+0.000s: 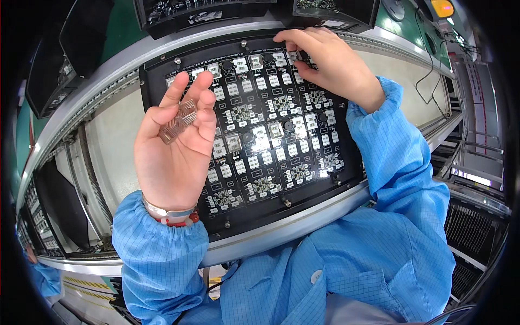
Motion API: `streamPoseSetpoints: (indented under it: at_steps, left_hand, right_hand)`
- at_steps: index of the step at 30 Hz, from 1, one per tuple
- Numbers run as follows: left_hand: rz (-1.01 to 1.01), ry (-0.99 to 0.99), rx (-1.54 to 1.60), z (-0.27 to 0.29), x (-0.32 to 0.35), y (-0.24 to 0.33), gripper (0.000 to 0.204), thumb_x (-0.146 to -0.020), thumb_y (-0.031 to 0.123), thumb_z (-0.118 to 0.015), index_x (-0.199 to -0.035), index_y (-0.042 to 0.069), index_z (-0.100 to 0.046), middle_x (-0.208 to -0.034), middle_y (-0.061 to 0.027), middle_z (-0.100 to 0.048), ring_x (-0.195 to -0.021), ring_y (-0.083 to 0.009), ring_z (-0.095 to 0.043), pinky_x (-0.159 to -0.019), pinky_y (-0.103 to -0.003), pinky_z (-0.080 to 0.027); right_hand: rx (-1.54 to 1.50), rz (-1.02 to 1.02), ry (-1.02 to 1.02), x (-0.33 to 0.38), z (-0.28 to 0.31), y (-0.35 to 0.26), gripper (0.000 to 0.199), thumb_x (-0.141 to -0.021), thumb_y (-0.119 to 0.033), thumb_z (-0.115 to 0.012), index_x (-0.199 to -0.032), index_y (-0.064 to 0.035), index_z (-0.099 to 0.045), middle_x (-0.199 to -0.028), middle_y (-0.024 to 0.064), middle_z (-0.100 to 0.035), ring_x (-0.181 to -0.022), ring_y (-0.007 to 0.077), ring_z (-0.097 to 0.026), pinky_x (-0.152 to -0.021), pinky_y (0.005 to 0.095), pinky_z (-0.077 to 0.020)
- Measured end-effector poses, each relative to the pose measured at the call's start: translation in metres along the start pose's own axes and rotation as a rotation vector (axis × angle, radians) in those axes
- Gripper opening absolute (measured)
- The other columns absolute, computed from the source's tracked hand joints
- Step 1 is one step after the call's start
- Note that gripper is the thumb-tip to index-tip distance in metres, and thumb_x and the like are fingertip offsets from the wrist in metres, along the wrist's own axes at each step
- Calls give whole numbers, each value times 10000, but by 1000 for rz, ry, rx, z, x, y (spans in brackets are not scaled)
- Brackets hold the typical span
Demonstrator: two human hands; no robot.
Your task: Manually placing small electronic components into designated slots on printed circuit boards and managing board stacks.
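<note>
My left hand (176, 143) is turned palm up over the left side of a black board fixture, its fingers curled around several small brownish, shiny rectangular pieces (179, 123). What kind of part they are, I cannot make out. Beneath both hands lies the black fixture (216, 223), slightly tilted in view, carrying circuit boards (238, 114) with rows of white and silver parts and round black components. My right hand (330, 62) reaches over the fixture's far edge. Its index finger and thumb are apart, close to the top row of parts; the other fingertips are partly hidden.
The fixture sits between metal conveyor rails (281, 225). Black bins (200, 13) with small parts stand beyond the far rail, and another dark bin (51, 81) is at left. A cable (425, 81) hangs at right. Another person's blue sleeve (46, 279) shows at lower left.
</note>
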State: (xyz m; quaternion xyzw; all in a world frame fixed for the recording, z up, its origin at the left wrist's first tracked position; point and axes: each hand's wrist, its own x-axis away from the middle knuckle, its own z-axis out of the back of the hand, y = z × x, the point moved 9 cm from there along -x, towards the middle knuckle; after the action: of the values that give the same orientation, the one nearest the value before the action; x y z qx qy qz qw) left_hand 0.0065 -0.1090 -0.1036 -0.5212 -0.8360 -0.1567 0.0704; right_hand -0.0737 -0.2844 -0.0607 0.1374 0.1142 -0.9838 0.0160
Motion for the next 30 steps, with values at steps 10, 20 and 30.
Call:
streamPoseSetpoints:
  at_steps: [10, 20, 30]
  left_hand:
    - [14, 4, 1, 1, 1, 1, 365, -854, 48, -446, -1205, -54, -459, -1196, -240, -528, -985, -296, -587, -848, -340, -518]
    - [50, -33, -7, -4, 1, -7, 368, -846, 46, -436, -1200, -44, -476, -1205, -242, -532, -1007, -301, -587, -872, -348, -514]
    - [135, -160, -152, -40, 8, -51, 564, -849, -6, -347, -1400, -73, -244, -1464, -315, -158, -1373, -381, -221, -1151, -438, -234]
  right_hand:
    - [-56, -36, -22, -7, -4, -3, 476, -743, -2, -659, -1186, -109, -520, -922, 73, -622, -902, 252, -609, -792, 351, -494]
    - [-58, -98, -11, 2, -5, -3, 436, -759, -24, -664, -1167, -103, -533, -879, 65, -645, -850, 268, -630, -776, 354, -504]
    - [-152, -3, 166, 10, 34, -26, 341, -768, -11, -666, -1099, -50, -599, -998, 103, -632, -955, 251, -603, -833, 338, -482]
